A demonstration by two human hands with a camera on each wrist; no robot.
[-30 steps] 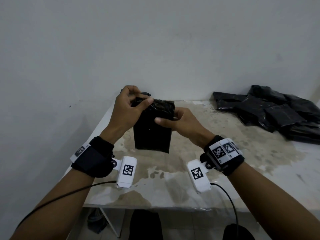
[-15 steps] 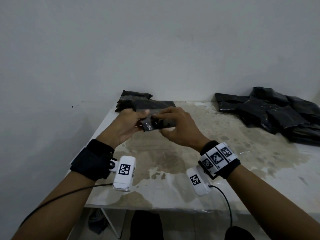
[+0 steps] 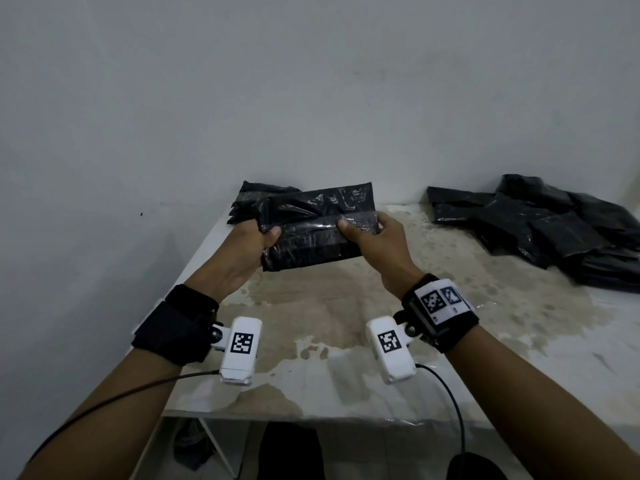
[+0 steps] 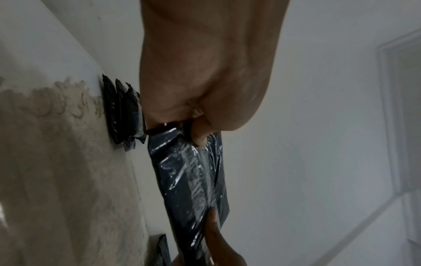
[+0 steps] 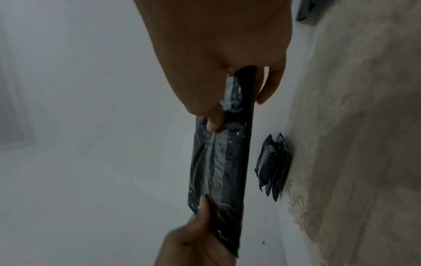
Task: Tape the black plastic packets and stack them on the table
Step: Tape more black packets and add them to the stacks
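A black plastic packet (image 3: 311,233) with a strip of clear tape (image 3: 304,221) across it is held flat above the table, its taped face toward me. My left hand (image 3: 256,242) grips its left end, thumb on top. My right hand (image 3: 367,233) pinches its right end, thumb on the tape. In the left wrist view the packet (image 4: 191,176) runs down from my left hand (image 4: 200,136); in the right wrist view the packet (image 5: 218,158) hangs below my right hand (image 5: 227,100). A small stack of black packets (image 3: 249,199) lies behind, against the wall.
The stained white table (image 3: 329,317) stands against a plain wall. A loose heap of black packets (image 3: 547,230) covers its far right. The small stack shows as stack (image 4: 123,111) and stack (image 5: 273,165) in the wrist views. Cables hang from both wrist cameras.
The packet, upright a second ago, was brought low and edge-on, and is now raised and turned flat with its taped face up. Both hands moved apart to its two ends.
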